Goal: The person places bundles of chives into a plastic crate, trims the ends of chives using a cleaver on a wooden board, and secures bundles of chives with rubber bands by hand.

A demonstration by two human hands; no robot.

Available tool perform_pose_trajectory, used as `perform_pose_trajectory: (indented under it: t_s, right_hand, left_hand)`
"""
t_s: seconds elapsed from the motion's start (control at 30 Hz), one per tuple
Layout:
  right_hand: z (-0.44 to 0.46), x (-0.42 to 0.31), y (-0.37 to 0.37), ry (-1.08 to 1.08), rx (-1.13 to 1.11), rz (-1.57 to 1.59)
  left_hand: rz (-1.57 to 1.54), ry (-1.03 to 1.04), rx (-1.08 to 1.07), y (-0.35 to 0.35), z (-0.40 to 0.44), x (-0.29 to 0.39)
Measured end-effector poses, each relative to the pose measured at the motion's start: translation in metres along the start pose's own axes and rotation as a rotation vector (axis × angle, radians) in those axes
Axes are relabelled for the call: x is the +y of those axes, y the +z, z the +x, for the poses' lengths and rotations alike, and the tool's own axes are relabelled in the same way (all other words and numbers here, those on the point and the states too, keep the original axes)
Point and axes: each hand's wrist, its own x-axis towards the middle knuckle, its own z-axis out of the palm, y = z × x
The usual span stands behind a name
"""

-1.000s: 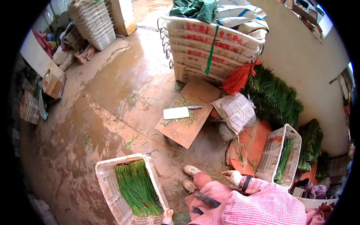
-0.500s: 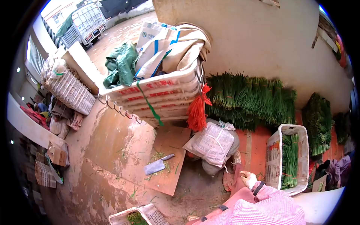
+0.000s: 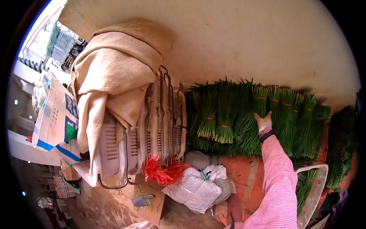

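Chive bundles lie heaped along the wall; we hold our right hand over them, fingers spread, touch unclear; our left hand is unseen.

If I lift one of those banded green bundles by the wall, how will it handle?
The bundle will probably flop at its leafy end, being made of long, thin leaves. The orange band should hold it together. It may snag on neighbouring bundles packed against it.
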Motion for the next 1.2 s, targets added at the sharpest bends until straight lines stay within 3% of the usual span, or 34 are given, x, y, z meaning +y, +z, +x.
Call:
perform_pose_trajectory:
  t_s: [0.07,0.13,0.2,0.33,0.4,0.47,0.53,0.6,0.7,0.73,0.77,0.8,0.87,0.97,1.07,1.1,1.13,1.2]
  right_hand:
    - [0.04,-0.007,0.03,0.113,-0.079,0.003]
    - [0.047,-0.027,0.044,0.43,-0.151,-0.289]
    - [0.051,-0.025,0.055,0.449,-0.138,-0.351]
    - [0.079,0.033,0.057,0.296,-0.022,-0.355]
    - [0.089,0.078,0.047,-0.084,-0.019,-0.048]
    - [-0.016,0.044,-0.032,-0.237,-0.305,0.197]
    - [-0.097,0.024,-0.066,-0.351,-0.38,0.201]
    - [-0.173,0.031,-0.08,-0.467,-0.45,0.286]
    - [-0.264,0.04,-0.082,-0.419,-0.753,0.303]
    - [-0.289,0.046,-0.091,-0.415,-0.814,0.252]
    - [-0.319,0.035,-0.091,-0.325,-0.961,0.269]
    - [-0.351,0.027,-0.09,-0.436,-1.091,0.196]
    - [-0.4,0.044,-0.054,-0.419,-1.223,0.3]
    - [-0.464,0.042,-0.007,-0.772,-1.435,0.036]
    - [-0.513,0.046,0.055,-1.242,-1.657,-0.111]
    - [-0.526,0.044,0.075,-1.369,-1.587,-0.174]
    - [-0.536,0.041,0.095,-1.37,-1.504,-0.176]
    - [-0.553,0.041,0.136,-1.168,-1.38,-0.199]
  left_hand:
    - [0.023,-0.038,0.022,0.02,0.0,0.018]
    - [0.044,-0.065,0.038,0.034,0.0,0.032]
    - [0.063,-0.085,0.051,0.045,-0.002,0.041]
    - [0.043,-0.104,0.034,0.067,-0.017,0.053]
    - [0.041,-0.041,-0.016,0.074,-0.021,0.053]
    - [0.125,0.133,-0.098,0.071,0.004,0.042]
    - [0.239,0.366,-0.166,0.065,0.039,0.032]
    - [0.202,0.398,-0.232,0.074,0.048,0.044]
    - [0.052,0.532,-0.263,0.075,0.039,0.046]
    - [0.049,0.607,-0.179,0.062,0.019,0.03]
    - [-0.13,0.615,-0.166,0.062,0.01,0.033]
    - [-0.307,0.632,-0.136,0.053,-0.003,0.041]
    - [-0.434,0.47,-0.041,0.002,-0.012,0.046]
    - [-0.248,0.652,0.287,-0.088,-0.045,0.006]
    - [-0.067,0.662,0.495,-0.189,-0.068,-0.047]
    - [-0.102,0.657,0.538,-0.215,-0.073,-0.059]
    - [-0.138,0.66,0.572,-0.243,-0.071,-0.067]
    - [0.27,0.646,0.787,-0.303,-0.054,-0.098]
